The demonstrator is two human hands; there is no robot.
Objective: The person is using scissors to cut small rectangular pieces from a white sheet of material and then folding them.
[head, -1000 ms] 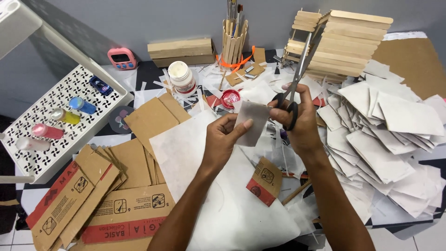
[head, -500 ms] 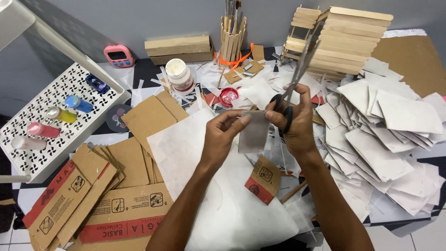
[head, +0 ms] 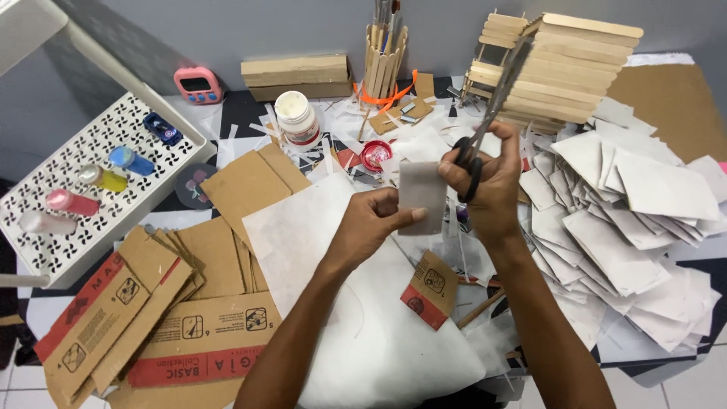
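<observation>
Wall [head: 227, 30]: plain grey, ran behind the table.
Table [head: 700, 261]: black and white top, stood against the wall.
Rack [head: 91, 189]: white, perforated, stood at the table's left end.
Floor [head: 15, 379]: pale tiles, showed below the table's left corner.
Light: even, soft.

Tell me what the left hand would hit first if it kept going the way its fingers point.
The left hand points right, its fingertips already pinching the small grey rectangular paper piece. Straight on it would probably meet the right hand holding the black-handled scissors, though depth is hard to judge.
</observation>
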